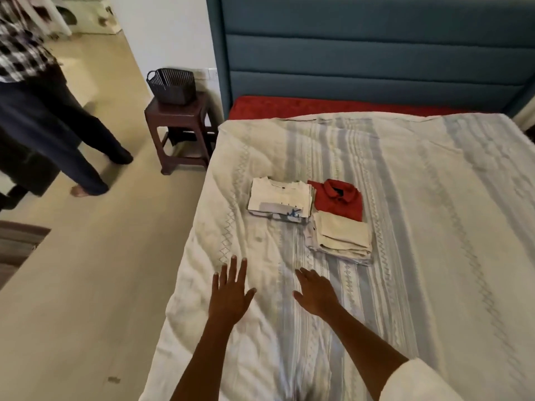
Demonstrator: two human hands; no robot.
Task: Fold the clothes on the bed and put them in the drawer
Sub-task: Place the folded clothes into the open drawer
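Cotton, soft and light: three folded garments mid-bed (434,198). White tee (279,199) left, touching red shirt (343,202); cream piece (341,237) overlapping red's near edge. Left hand (230,293) and right hand (314,292) both flat, fingers spread, grasping nothing, short of stacks. Likely floppy; best lifted from underneath, palms supporting both sides.

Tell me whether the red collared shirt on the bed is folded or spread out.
Folded. The red collared shirt lies as a compact rectangle, collar on top, with a cream folded garment overlapping its near edge.
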